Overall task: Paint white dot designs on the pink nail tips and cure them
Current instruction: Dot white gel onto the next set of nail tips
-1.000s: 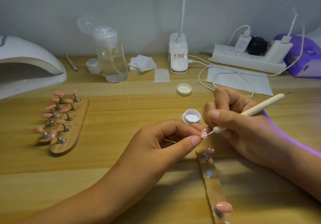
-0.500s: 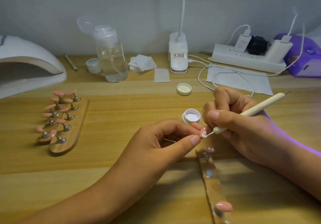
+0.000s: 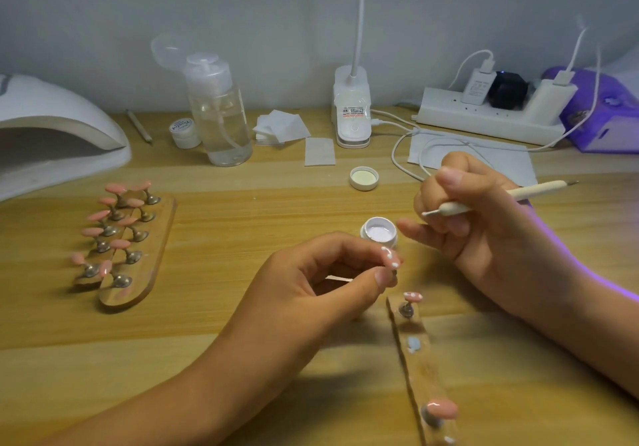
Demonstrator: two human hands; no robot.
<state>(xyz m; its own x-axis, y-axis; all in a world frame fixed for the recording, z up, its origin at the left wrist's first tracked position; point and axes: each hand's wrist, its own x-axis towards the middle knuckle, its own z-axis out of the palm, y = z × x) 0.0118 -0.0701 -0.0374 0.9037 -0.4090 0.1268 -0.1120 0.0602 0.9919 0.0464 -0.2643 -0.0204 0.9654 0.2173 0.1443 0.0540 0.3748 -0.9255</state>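
Note:
My left hand (image 3: 311, 283) pinches a pink nail tip (image 3: 390, 257) between thumb and forefinger; the tip shows several white dots. My right hand (image 3: 484, 231) grips a cream dotting tool (image 3: 501, 200), its metal point lifted up and to the right of the tip. A small open jar of white gel (image 3: 379, 230) stands between the hands. Below, a wooden holder strip (image 3: 420, 362) carries a dotted pink tip (image 3: 413, 296) at its top and a plain pink tip (image 3: 442, 408) lower down. At left, wooden stands (image 3: 152, 265) hold several plain pink tips (image 3: 117, 188).
A white curing lamp (image 3: 52, 134) sits at the far left. Behind are a clear pump bottle (image 3: 221, 113), a small white pot (image 3: 185, 131), cotton pads (image 3: 281, 127), the jar's lid (image 3: 363, 178), a desk lamp base (image 3: 352, 113), a power strip (image 3: 491, 117) with cables and a purple device (image 3: 605, 113).
My right hand has drawn the dotting tool away from the nail tip, up and to the right. The left hand holds the tip in nearly the same place, turned to show its dots.

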